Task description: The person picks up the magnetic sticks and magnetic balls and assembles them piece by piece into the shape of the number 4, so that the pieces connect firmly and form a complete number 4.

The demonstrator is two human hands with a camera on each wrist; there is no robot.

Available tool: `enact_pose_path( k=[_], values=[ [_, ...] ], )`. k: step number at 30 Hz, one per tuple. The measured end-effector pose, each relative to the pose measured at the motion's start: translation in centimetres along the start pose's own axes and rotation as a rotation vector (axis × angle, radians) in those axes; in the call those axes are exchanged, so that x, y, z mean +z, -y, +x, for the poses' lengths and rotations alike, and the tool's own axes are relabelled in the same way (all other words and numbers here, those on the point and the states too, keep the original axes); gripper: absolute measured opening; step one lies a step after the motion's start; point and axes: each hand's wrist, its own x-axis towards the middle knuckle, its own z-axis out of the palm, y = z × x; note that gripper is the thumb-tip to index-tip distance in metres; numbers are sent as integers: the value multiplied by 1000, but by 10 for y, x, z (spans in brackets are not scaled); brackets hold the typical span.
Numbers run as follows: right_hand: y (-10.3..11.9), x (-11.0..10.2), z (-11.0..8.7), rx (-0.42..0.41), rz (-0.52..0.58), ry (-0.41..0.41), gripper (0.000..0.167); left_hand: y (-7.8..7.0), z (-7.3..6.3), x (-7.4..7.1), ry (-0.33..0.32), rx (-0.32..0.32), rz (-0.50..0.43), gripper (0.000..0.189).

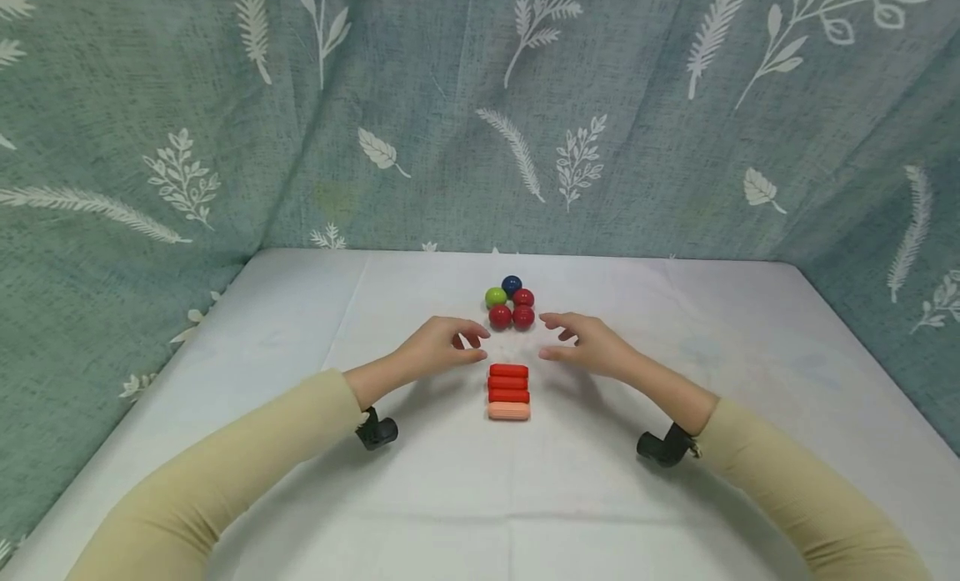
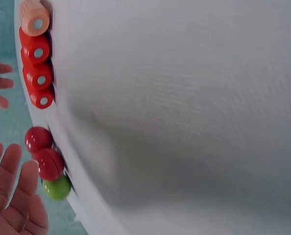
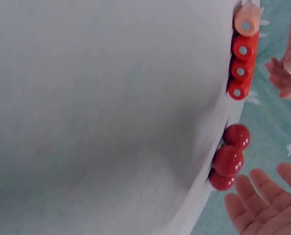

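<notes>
Across the near part of the white desk [image 1: 420, 523], two tan sleeves [image 1: 225, 473] are stretching forward, and a black device [image 1: 663, 446] is showing under each wrist. Midway between the arms, a pink rod [image 1: 509, 411] is lying crosswise, and three red rods [image 1: 508, 383] are lying behind it in a close parallel row. Just past the row, the left hand [image 1: 450, 345] is hovering on one side and the right hand [image 1: 585, 343] on the other, each holding its thumb and fingers apart. Their fingertips are pointing inward, near two front red balls [image 1: 500, 317], which are sitting side by side. Behind the left one a green ball [image 1: 496, 297] is resting, behind the right one another red ball [image 1: 523, 298], and farthest back a blue ball [image 1: 512, 283]. Past the desk's far edge, a leaf-printed cloth [image 1: 450, 106] is hanging.
</notes>
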Motion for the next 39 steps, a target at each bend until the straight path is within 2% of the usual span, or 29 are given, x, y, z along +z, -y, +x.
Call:
enact_pose_path(
  k=[5,12,21,31,39],
  values=[
    [5,5,1,-5,45,29,60,-2,6,7,51,-9,-23,32],
    [7,10,1,45,84,65,54,-1,15,20,118,-30,-42,32],
    [11,21,5,56,106,90,43,2,16,25,142,-67,-49,27],
    [13,22,7,31,89,93,41,5,23,25,179,-121,-36,19],
    [11,24,12,35,84,90,37,2,27,25,182,-164,-37,12]
  ],
)
